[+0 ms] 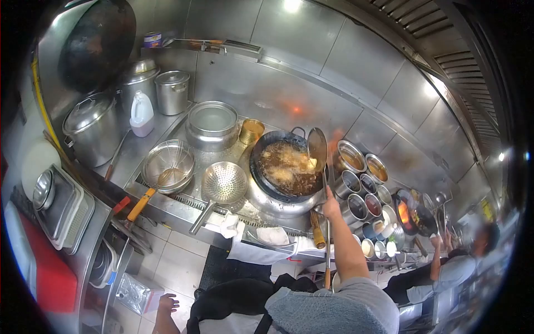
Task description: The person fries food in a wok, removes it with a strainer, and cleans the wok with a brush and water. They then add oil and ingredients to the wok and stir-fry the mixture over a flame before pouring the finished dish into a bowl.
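A black wok [257, 171] on the steel range holds bubbling brown oil with pale golden pieces frying in it. My right hand [331, 205] is closed round the long handle of a skimmer [317, 146], whose round head is tilted at the wok's right edge with a pale piece against it. My left hand [168, 303] hangs low at the bottom left, away from the range, its fingers apart and holding nothing. A perforated ladle [225, 182] and a wire strainer [168, 162] lie left of the wok.
Metal containers of sauces [355, 207] line the right of the wok. Farther right, a co-worker [453, 275] stands at another wok [424, 221] with flames beside it. Lidded pots [92, 125] and a plastic jug [142, 116] stand at the left. White cloths [272, 236] lie along the front edge.
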`<state>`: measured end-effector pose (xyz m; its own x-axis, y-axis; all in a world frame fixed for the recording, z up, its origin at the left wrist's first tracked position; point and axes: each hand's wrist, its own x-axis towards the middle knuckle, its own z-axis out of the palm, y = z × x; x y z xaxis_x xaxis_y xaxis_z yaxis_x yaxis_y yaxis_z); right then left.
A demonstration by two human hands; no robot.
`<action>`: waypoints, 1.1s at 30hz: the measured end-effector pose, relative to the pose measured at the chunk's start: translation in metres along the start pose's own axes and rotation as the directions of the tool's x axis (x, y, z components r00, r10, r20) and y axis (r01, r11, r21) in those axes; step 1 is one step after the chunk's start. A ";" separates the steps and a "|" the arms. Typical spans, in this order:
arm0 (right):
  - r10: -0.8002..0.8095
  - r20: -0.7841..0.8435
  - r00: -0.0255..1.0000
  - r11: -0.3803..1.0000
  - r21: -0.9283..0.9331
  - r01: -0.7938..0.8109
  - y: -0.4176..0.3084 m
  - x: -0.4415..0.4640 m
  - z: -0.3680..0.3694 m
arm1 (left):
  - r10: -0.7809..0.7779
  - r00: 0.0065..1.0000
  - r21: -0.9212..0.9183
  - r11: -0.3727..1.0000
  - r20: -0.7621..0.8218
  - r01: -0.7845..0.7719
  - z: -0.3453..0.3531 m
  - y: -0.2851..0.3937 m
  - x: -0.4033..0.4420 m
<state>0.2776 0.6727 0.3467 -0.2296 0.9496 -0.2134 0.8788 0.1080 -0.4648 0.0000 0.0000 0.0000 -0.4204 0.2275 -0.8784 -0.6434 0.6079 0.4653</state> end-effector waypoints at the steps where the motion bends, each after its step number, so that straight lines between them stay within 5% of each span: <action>1: -0.112 -0.086 0.990 0.990 -0.096 0.104 0.007 0.000 -0.001 | 0.001 1.000 -0.004 1.000 -0.014 -0.001 -0.005 0.001 -0.004; 2: -0.231 -0.159 0.960 0.960 -0.199 0.198 0.012 0.001 -0.001 | 0.002 1.000 -0.011 1.000 -0.028 -0.003 -0.009 0.001 -0.007; 5: -0.245 -0.260 0.934 0.955 -0.231 0.186 0.030 0.004 -0.019 | -0.024 1.000 -0.030 0.999 -0.018 0.023 0.012 -0.011 -0.007; 11: -0.294 -0.190 0.937 0.954 -0.114 0.277 0.046 -0.034 -0.031 | -0.024 1.000 0.014 1.000 -0.017 0.024 0.008 -0.008 -0.015; 14: -0.341 -0.051 0.939 0.940 -0.017 0.341 0.069 -0.052 -0.043 | -0.021 1.000 0.002 1.000 -0.008 0.021 0.008 -0.006 -0.013; 17: -0.464 0.039 0.885 0.877 -0.124 0.465 0.076 -0.066 -0.055 | -0.031 1.000 -0.002 1.000 -0.001 0.031 0.006 -0.004 -0.002; 19: -0.262 0.236 0.936 0.946 -0.131 0.298 0.052 -0.087 -0.064 | -0.024 1.000 0.021 0.999 0.019 0.023 0.005 0.000 0.002; 23: -0.373 0.199 0.906 0.898 -0.167 0.406 0.078 -0.051 -0.024 | -0.016 0.999 0.019 1.000 0.037 0.015 0.006 0.012 -0.001; 24: -0.245 0.329 0.912 0.962 0.200 0.187 0.075 -0.048 -0.016 | -0.013 0.999 0.025 1.000 0.036 0.012 0.008 0.016 -0.003; 25: -0.249 0.330 0.911 0.961 0.199 0.191 0.068 -0.049 -0.009 | -0.012 0.999 0.020 1.000 0.035 0.011 0.009 0.020 -0.005; 27: -0.202 0.453 0.868 0.794 0.595 -0.125 0.051 -0.050 0.005 | -0.001 1.000 0.043 0.999 0.025 0.000 0.013 0.025 -0.009; 33: -0.259 0.497 0.828 0.503 0.802 -0.323 0.024 -0.036 0.057 | -0.002 0.999 0.017 1.000 0.048 0.001 0.016 0.030 -0.017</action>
<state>0.2832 0.6248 0.2945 -0.6259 0.6123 -0.4831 0.1809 -0.4886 -0.8536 -0.0026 0.0266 0.0270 -0.3881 0.2624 -0.8835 -0.6328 0.6211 0.4624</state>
